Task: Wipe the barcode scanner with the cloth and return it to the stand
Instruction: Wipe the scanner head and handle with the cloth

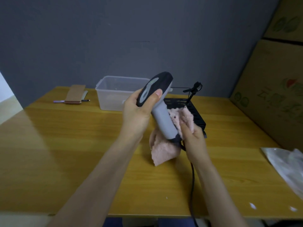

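Wiping is the step in hand, judging by how things lie. At the upper left of the frame a strip of cardboard [75,94] and a pen [59,101] lie on the wooden table [65,145], well apart from the work. Toward the centre stands a clear plastic box [113,95], just behind the left hand [137,110]. That hand is wrapped round the dark head of the scanner [161,115], thumb across the top, and holds it off the table at the centre of the frame, with the grey handle slanting down to the right. The pink cloth [161,153] is bunched about the lower end of the handle; part hangs below, part sticks up on the right. The right hand [194,138] has its fingers curled into the cloth and presses it against the handle. A dark cable [193,177] runs from the handle's foot to the bottom edge of the frame. Right of centre, behind the cloth, sits the stand [197,116]: a black slotted base with a thin arm and an unfilled holder on top. Cartons [270,87] fill the right edge, and a crumpled plastic bag [285,166] lies at the lower right.

The cloth does not reach the head, so the next move likely calls for sliding it up the handle while the left hand shifts its hold, minding the cable. Only then comes the stand.
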